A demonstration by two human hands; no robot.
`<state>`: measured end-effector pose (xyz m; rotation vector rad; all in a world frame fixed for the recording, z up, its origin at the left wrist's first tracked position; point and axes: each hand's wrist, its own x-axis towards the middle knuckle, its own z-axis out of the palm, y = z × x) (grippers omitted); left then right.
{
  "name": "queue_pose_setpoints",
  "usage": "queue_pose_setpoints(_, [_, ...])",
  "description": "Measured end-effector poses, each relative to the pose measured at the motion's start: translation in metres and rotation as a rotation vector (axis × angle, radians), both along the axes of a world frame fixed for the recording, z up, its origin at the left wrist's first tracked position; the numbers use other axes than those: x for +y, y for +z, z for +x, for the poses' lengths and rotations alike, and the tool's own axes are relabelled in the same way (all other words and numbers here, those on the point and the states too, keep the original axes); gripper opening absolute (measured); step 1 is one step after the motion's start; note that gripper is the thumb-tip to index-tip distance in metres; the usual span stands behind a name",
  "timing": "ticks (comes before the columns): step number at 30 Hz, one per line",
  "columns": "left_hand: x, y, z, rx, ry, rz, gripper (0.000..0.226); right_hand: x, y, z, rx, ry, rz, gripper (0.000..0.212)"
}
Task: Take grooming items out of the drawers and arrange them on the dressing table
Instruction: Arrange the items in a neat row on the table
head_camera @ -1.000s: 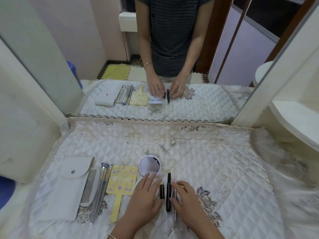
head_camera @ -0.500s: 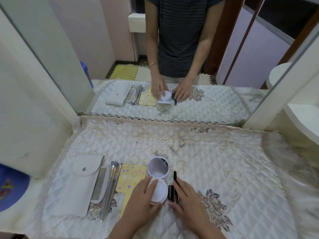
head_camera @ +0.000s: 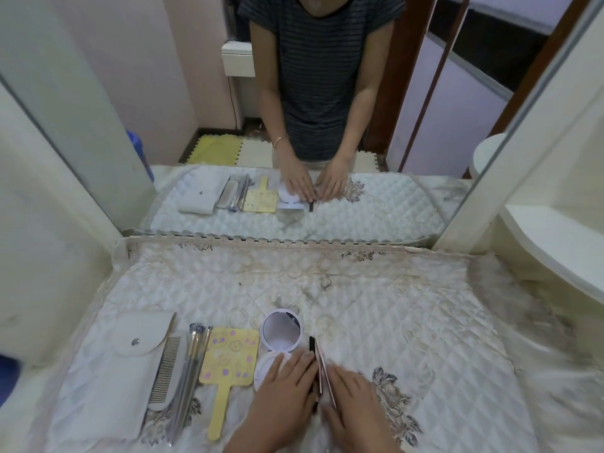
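Grooming items lie in a row on the quilted cloth of the dressing table. From the left: a white snap pouch, a comb, several thin brushes, a yellow hand mirror and an open white compact. My left hand lies flat over the compact's lower half. My right hand rests flat beside it. Between the hands lie a black pencil and thin rose-gold sticks, touched by the fingers of both hands.
A large wall mirror behind the table reflects a person's torso, the hands and the items. White panels stand at left, a curved white shelf at right. A blue object sits at the left edge.
The compact, shut a second ago, now lies open. Both hands have drawn nearer the table's front edge, flattening beside the pencil and sticks. The camera has tilted up.
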<state>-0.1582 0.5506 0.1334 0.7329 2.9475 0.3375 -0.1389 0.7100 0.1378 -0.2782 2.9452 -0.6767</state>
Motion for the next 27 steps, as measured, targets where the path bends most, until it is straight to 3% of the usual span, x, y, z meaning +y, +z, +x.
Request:
queue_pose_setpoints(2, [0.0, 0.002, -0.001, -0.011, 0.004, -0.003, 0.043, 0.002, -0.002, -0.002, -0.034, -0.08, -0.058, 0.033])
queue_pose_setpoints(6, [0.001, 0.003, 0.003, -0.087, 0.031, -0.012, 0.044, -0.003, 0.008, -0.01, -0.211, -0.07, -0.215, 0.048])
queue_pose_setpoints(13, [0.001, 0.003, 0.008, -0.077, 0.07, -0.016, 0.052, -0.01, 0.016, -0.018, -0.256, -0.224, -0.307, 0.035])
queue_pose_setpoints(18, [0.002, 0.002, 0.009, -0.018, 0.095, -0.031, 0.044, -0.009, 0.019, -0.012, -0.262, -0.221, -0.372, 0.04])
queue_pose_setpoints(23, [-0.011, 0.01, 0.016, -0.039, 0.204, -0.052, 0.049, -0.004, 0.028, -0.016, -0.229, -0.072, -0.311, 0.043])
queue_pose_setpoints(27, [-0.03, 0.016, 0.026, -0.057, 0.319, -0.041, 0.054, -0.008, 0.022, -0.016, -0.121, 0.025, -0.09, 0.05])
